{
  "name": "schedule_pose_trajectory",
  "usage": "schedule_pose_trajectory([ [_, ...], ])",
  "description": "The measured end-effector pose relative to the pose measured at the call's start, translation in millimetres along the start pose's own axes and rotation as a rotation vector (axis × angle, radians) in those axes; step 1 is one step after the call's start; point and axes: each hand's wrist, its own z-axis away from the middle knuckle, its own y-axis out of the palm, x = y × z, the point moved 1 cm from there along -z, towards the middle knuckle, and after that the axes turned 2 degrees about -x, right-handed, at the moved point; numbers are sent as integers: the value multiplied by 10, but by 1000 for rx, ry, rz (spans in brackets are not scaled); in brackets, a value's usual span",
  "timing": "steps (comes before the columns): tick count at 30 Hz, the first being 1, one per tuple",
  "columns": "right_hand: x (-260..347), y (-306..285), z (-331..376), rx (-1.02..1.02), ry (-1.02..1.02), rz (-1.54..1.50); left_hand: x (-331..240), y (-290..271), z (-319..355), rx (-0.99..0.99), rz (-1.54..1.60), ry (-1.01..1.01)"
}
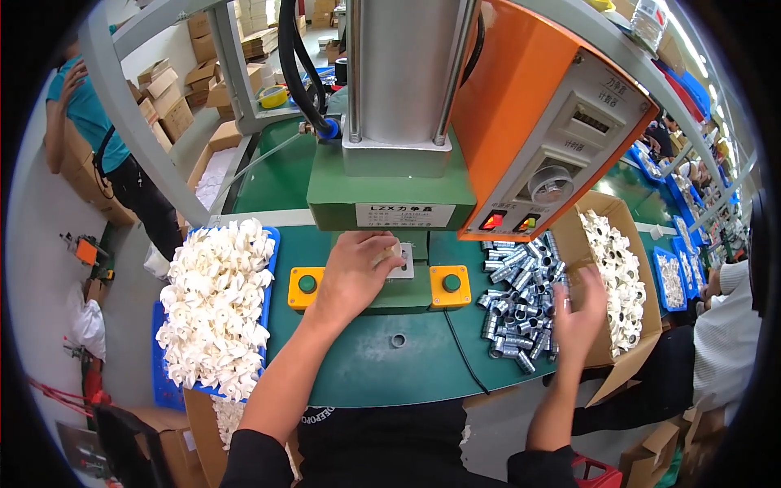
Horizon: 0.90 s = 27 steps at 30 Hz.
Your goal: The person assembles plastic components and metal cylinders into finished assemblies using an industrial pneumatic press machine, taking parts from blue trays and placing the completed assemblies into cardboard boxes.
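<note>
My left hand (356,272) is under the head of a green press (390,191), its fingers closed on a small cream-white plastic piece (389,254) at the light metal fixture (400,267). The piece is partly hidden by the fingers. Over the right edge of a pile of short silvery metal tubes (521,301), my right hand (581,313) has its fingers apart, and nothing shows in it. It is beside a cardboard box (596,346) of white plastic parts (614,281). One loose tube (398,341) stands on the green table (350,366) in front of the press.
Two yellow button boxes (304,299) with green buttons flank the fixture. A blue tray (271,268) heaped with white parts is at left. An orange control box (512,106) rises beside the press. A black cable (465,351) crosses the table front. Other people are at both sides.
</note>
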Motion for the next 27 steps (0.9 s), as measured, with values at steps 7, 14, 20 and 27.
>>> schedule_pose_trajectory([
  [7, 1388, 444, 784, 549, -189, -572, 57, 26, 106, -27, -146, 169],
  [14, 1551, 732, 1050, 646, -209, -585, -55, -2, 362, -71, -369, 206],
  [20, 1673, 756, 918, 593, -235, -639, -7, -294, 655, -174, -453, 101],
  [27, 1982, 1020, -43, 444, -33, -646, 220, -547, 1011, -234, -494, -4],
])
